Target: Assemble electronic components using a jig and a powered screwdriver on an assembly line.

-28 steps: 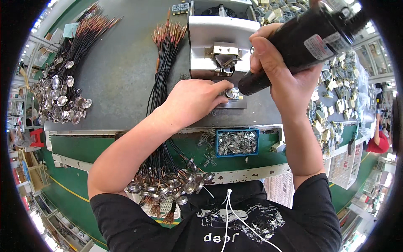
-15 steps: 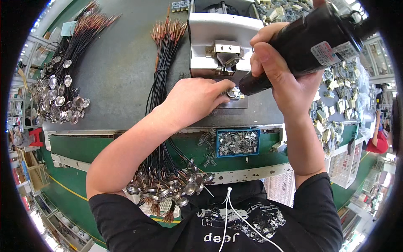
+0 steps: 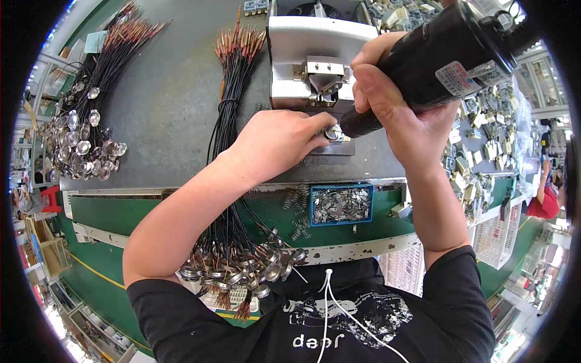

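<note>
My right hand (image 3: 411,121) is wrapped round a black electric screwdriver (image 3: 417,69), tilted so its nose points down and left. That nose meets a small pale part on a flat metal fixture plate (image 3: 340,149); the bit's tip is hidden. From the other side, my left hand (image 3: 275,142) pinches a small round metal cap (image 3: 330,132) against the part, thumb and forefinger closed on it. Beneath my left forearm runs a bundle of black wires (image 3: 227,124) with coppery ends, and its round metal caps (image 3: 242,269) hang over the table's front edge.
Behind the fixture stands a silver metal machine (image 3: 321,36). A blue tray (image 3: 310,209) of small metal pieces sits at the front edge, with loose springs (image 3: 296,209) beside it. Many pale switch-like parts (image 3: 484,133) are heaped at right. Another wire bundle (image 3: 112,66) lies far left.
The whole view has shifted slightly, so things appear a little further left. Both hands keep their grips, and the screwdriver's nose stays at the part on the plate.
</note>
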Available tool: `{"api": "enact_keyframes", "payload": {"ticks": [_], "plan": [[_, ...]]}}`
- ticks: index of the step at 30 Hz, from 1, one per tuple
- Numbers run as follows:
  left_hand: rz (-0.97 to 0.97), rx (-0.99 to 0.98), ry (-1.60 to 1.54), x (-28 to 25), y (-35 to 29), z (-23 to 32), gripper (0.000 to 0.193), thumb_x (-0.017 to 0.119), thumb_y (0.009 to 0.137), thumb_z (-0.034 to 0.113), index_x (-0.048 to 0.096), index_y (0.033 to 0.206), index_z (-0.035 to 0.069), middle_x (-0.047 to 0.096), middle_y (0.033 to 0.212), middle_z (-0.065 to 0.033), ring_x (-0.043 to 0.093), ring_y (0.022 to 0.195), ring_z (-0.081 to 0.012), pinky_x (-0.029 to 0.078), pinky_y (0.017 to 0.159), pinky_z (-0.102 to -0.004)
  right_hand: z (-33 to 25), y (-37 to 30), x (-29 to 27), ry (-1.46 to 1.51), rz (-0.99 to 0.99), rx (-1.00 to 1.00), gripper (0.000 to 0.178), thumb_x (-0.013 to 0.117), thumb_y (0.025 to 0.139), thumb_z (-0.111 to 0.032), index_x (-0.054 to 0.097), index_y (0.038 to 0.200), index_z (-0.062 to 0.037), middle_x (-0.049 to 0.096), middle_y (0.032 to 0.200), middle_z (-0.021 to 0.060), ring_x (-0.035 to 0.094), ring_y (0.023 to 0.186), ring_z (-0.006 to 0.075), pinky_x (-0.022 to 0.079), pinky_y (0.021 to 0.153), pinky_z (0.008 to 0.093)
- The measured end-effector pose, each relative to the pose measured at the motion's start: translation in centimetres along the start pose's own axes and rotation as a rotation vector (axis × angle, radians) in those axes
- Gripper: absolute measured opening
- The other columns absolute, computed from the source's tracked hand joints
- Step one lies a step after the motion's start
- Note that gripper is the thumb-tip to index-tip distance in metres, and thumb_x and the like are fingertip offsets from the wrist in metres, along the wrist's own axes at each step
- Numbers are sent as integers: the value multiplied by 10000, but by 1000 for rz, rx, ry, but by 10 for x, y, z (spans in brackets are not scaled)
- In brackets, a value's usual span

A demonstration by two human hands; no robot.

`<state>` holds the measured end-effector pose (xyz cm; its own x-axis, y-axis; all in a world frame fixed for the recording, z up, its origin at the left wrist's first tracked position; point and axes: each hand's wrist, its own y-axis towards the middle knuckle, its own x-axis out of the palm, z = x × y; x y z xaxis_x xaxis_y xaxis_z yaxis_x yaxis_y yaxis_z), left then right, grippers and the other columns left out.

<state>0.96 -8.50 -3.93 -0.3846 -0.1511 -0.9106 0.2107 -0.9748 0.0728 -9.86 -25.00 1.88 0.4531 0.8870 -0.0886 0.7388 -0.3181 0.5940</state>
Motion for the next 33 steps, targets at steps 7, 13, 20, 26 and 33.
{"api": "enact_keyframes", "payload": {"ticks": [7, 13, 20, 26, 33], "plan": [[78, 51, -7, 8, -3, -3, 315, 656, 957, 341, 655, 1209, 152, 722, 849, -87, 719, 864, -301, 571, 722, -444, -7, -2, 6, -38, 5, 66, 93, 703, 932, 62, 670, 1015, 38, 698, 938, 93, 620, 661, 101, 488, 596, 217], [172, 127, 101, -4, -9, 8, 325, 712, 911, 295, 656, 1193, 143, 671, 865, -57, 687, 876, -254, 530, 740, -402, -41, 1, -12, 123, 84, 213, 258, 767, 909, -15, 601, 1105, 9, 683, 855, 71, 653, 659, 129, 512, 587, 241], [-253, 486, 54, 16, -22, 47, 113, 649, 814, 167, 651, 921, 129, 610, 867, -3, 645, 914, -179, 480, 792, -345, -50, 5, -16, -73, 154, 106, 201, 765, 919, -77, 673, 1073, 15, 680, 743, 65, 645, 580, 144, 501, 515, 266], [-204, 558, 202, 39, -29, 48, 70, 653, 812, 170, 632, 871, 141, 581, 828, 23, 613, 861, -158, 462, 775, -329, -77, 7, 25, 48, 419, 223, 157, 725, 941, -58, 666, 1061, 26, 662, 716, 53, 631, 554, 153, 506, 526, 286], [-208, 515, 60, 38, -27, 53, 106, 633, 845, 149, 606, 939, 109, 606, 849, -14, 634, 847, -195, 477, 764, -342, -56, 25, 21, -3, 339, -13, 146, 717, 949, -50, 659, 1062, 21, 656, 709, 49, 626, 552, 154, 501, 524, 284]]}}
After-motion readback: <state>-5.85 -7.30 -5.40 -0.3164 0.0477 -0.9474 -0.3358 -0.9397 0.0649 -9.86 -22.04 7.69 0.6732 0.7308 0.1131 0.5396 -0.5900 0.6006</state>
